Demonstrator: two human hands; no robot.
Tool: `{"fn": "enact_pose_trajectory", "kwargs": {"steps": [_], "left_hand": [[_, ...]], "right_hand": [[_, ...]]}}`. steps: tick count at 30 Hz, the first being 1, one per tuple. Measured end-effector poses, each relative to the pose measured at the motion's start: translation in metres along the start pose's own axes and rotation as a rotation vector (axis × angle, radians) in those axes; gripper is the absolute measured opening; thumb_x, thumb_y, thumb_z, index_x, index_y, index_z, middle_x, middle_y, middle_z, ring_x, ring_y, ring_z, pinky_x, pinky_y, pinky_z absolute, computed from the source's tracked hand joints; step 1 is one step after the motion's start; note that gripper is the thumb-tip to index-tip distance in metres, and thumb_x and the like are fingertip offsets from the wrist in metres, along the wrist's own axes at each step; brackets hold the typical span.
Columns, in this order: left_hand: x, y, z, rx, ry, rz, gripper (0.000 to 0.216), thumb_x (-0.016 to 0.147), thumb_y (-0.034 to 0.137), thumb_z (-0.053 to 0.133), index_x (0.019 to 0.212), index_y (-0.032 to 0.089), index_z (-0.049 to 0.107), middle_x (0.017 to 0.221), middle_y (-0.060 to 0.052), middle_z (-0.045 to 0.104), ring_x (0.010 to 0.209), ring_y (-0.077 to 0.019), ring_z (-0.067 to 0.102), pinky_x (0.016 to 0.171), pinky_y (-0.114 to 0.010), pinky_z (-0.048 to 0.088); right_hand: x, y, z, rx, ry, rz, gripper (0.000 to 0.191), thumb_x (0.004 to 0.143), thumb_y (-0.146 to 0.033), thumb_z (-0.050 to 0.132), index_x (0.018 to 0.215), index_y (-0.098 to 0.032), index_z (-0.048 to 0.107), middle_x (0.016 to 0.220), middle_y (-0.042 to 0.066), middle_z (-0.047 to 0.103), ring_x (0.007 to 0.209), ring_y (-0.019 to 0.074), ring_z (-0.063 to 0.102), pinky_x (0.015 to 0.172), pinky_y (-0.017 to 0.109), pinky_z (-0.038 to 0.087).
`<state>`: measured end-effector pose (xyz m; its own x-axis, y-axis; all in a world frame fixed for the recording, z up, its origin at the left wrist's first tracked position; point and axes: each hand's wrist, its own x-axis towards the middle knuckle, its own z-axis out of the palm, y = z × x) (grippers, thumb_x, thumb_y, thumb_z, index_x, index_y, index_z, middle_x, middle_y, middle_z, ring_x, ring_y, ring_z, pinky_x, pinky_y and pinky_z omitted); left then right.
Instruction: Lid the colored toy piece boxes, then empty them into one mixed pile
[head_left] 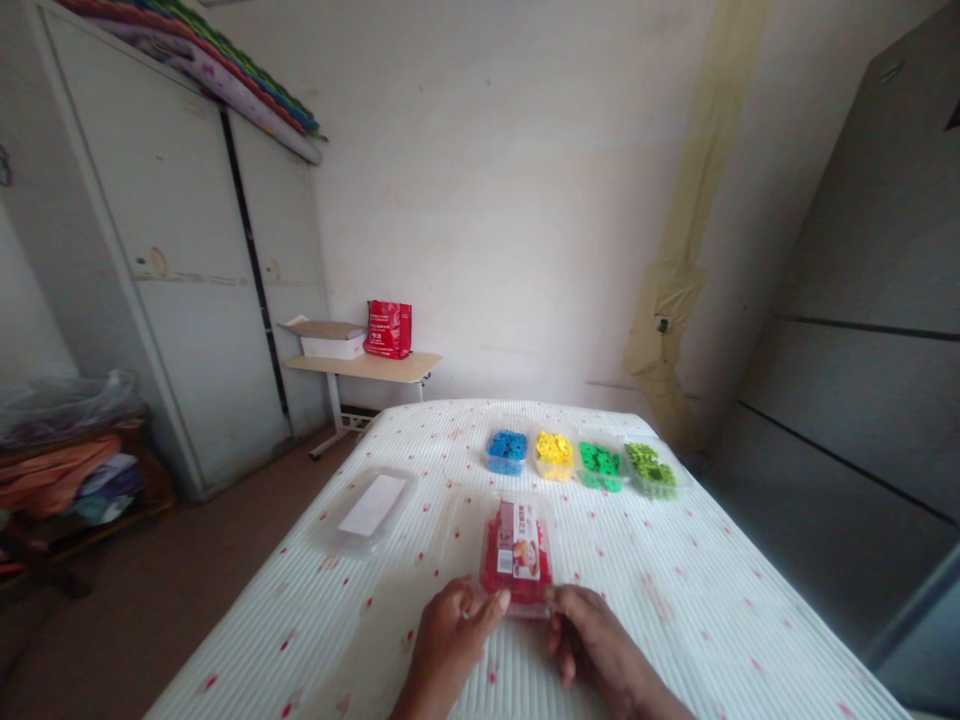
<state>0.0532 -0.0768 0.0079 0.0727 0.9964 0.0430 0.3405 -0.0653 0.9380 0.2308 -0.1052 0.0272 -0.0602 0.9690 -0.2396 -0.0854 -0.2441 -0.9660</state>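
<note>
Head view: the clear box of red pieces [517,570] sits flat on the cloth-covered counter [300,640], directly in front of you, with a printed label [529,540] on top. Your left hand [454,640] is at its near left corner, fingers partly curled, thumb against the near edge. Your right hand [592,635] is at the near right corner, fingers curled, tips touching the edge. You cannot tell whether either set of fingers grips the box or only rests against it. Beyond it, from left to right, stand boxes of blue pieces [507,448], yellow pieces [554,450], green pieces [601,462] and light green pieces [651,470]. To the left lies a clear lid [373,508]. Near the wall, a red bag [388,330] stands beside a white box [332,346].
</note>
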Motion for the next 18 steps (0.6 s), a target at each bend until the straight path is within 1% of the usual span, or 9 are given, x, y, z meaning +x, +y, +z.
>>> {"fn": "enact_pose_trajectory", "kwargs": {"steps": [2,4,8,10,11,13,15,17,18], "left_hand": [[-0.001,0.000,0.000,-0.016,0.013,0.007,0.046,0.067,0.064,0.051,0.055,0.023,0.036,0.046,0.008,0.034,0.040,-0.0106,0.044,0.043,-0.022,0.034],[-0.002,-0.001,0.001,-0.030,0.025,-0.001,0.047,0.066,0.066,0.050,0.055,0.022,0.039,0.044,0.007,0.035,0.038,-0.0106,0.043,0.041,-0.022,0.031],[-0.002,-0.002,0.003,-0.038,0.056,-0.077,0.042,0.066,0.062,0.052,0.060,0.021,0.046,0.041,0.006,0.042,0.035,-0.0094,0.038,0.036,-0.021,0.024],[-0.002,-0.003,0.003,-0.053,0.094,-0.116,0.040,0.066,0.061,0.052,0.065,0.022,0.046,0.047,0.005,0.050,0.035,-0.0092,0.041,0.034,-0.020,0.022],[-0.001,-0.004,0.003,-0.072,0.123,-0.130,0.040,0.067,0.061,0.052,0.069,0.022,0.046,0.055,0.003,0.056,0.036,-0.0094,0.044,0.034,-0.020,0.023],[0.002,-0.005,0.001,-0.120,0.193,-0.129,0.041,0.067,0.061,0.052,0.082,0.023,0.047,0.082,-0.002,0.066,0.042,-0.0102,0.051,0.035,-0.020,0.029],[0.005,-0.005,-0.001,-0.149,0.244,-0.074,0.048,0.068,0.058,0.055,0.100,0.023,0.046,0.110,-0.008,0.062,0.054,-0.0123,0.058,0.042,-0.023,0.040],[0.009,-0.004,-0.002,-0.154,0.259,0.009,0.059,0.069,0.054,0.057,0.117,0.023,0.042,0.127,-0.013,0.052,0.075,-0.0171,0.063,0.059,-0.028,0.049],[0.011,-0.003,-0.002,-0.163,0.248,0.039,0.063,0.071,0.052,0.057,0.123,0.022,0.040,0.131,-0.014,0.049,0.088,-0.0198,0.062,0.067,-0.030,0.050]], "right_hand": [[-0.001,0.000,-0.001,0.007,0.007,0.000,0.043,0.070,-0.059,0.053,0.061,-0.017,0.050,0.050,-0.001,0.058,0.030,0.0062,0.043,0.035,0.020,0.030],[-0.001,-0.001,-0.001,0.013,0.007,0.007,0.044,0.070,-0.059,0.053,0.061,-0.017,0.049,0.050,-0.001,0.057,0.029,0.0061,0.042,0.035,0.020,0.029],[-0.002,-0.002,0.001,-0.021,-0.003,0.006,0.042,0.069,-0.059,0.055,0.062,-0.018,0.047,0.046,-0.004,0.053,0.028,0.0053,0.040,0.035,0.019,0.026],[-0.002,-0.003,0.001,-0.053,0.003,-0.012,0.042,0.070,-0.059,0.054,0.063,-0.018,0.045,0.045,-0.005,0.051,0.028,0.0050,0.040,0.035,0.019,0.025],[-0.003,-0.004,0.001,-0.073,0.019,-0.021,0.041,0.071,-0.059,0.053,0.064,-0.019,0.043,0.044,-0.006,0.050,0.029,0.0050,0.040,0.035,0.018,0.025],[-0.003,-0.006,0.001,-0.114,0.077,-0.024,0.040,0.072,-0.058,0.053,0.069,-0.020,0.043,0.044,-0.007,0.048,0.031,0.0062,0.042,0.036,0.018,0.028],[-0.001,-0.007,0.000,-0.127,0.152,-0.052,0.042,0.071,-0.059,0.054,0.084,-0.020,0.045,0.055,-0.004,0.055,0.037,0.0086,0.047,0.036,0.019,0.032],[0.003,-0.008,-0.001,-0.111,0.195,-0.122,0.055,0.070,-0.062,0.055,0.104,-0.021,0.042,0.076,0.000,0.062,0.042,0.0103,0.052,0.036,0.021,0.036],[0.007,-0.007,-0.002,-0.109,0.200,-0.159,0.060,0.070,-0.063,0.054,0.110,-0.021,0.040,0.082,0.001,0.062,0.043,0.0105,0.052,0.036,0.022,0.038]]}}
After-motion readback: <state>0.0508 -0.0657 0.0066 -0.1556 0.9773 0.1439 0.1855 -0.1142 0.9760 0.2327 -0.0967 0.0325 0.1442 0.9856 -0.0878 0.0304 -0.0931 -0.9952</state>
